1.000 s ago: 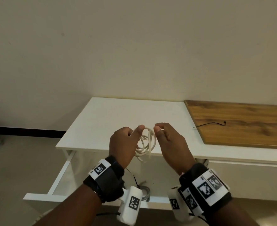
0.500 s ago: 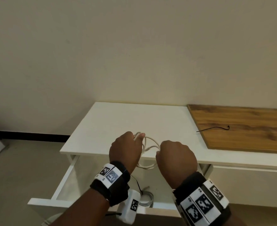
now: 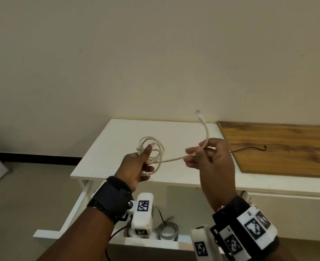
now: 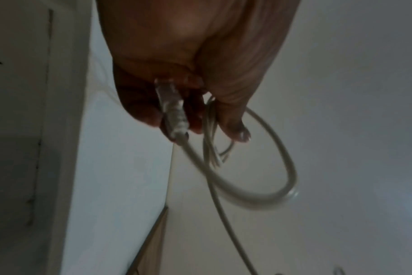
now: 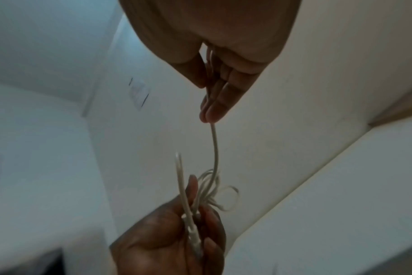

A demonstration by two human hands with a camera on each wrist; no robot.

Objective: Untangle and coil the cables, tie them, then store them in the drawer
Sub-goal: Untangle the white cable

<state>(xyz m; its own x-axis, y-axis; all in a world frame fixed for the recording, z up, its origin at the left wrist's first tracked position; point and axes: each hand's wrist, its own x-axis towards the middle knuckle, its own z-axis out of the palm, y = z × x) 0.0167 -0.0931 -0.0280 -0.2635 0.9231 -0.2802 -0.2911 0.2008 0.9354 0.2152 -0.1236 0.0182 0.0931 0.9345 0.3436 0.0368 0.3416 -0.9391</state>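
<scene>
A cream-white cable [image 3: 171,159] is held between my two hands above the white table [image 3: 178,136]. My left hand [image 3: 139,166] grips its coiled loops [image 3: 152,147], thumb up along them, with one plug [image 4: 173,111] lying across the fingers. My right hand [image 3: 205,157] pinches the free length [image 5: 215,141] to the right. That tail curves up past the fingers to the other plug [image 3: 200,115]. The white drawer [image 3: 76,206] stands pulled out below the table edge. A grey coiled cable [image 3: 167,231] lies inside it.
A wooden board [image 3: 279,147] lies on the right of the table with a thin black tie [image 3: 247,148] on it. Bare cream wall rises behind. Grey floor and a dark skirting strip [image 3: 38,160] are on the left.
My hands were close together on the coil. The right hand has moved right and up, drawing a length of cable out straight. The left hand has turned palm-up with the coil.
</scene>
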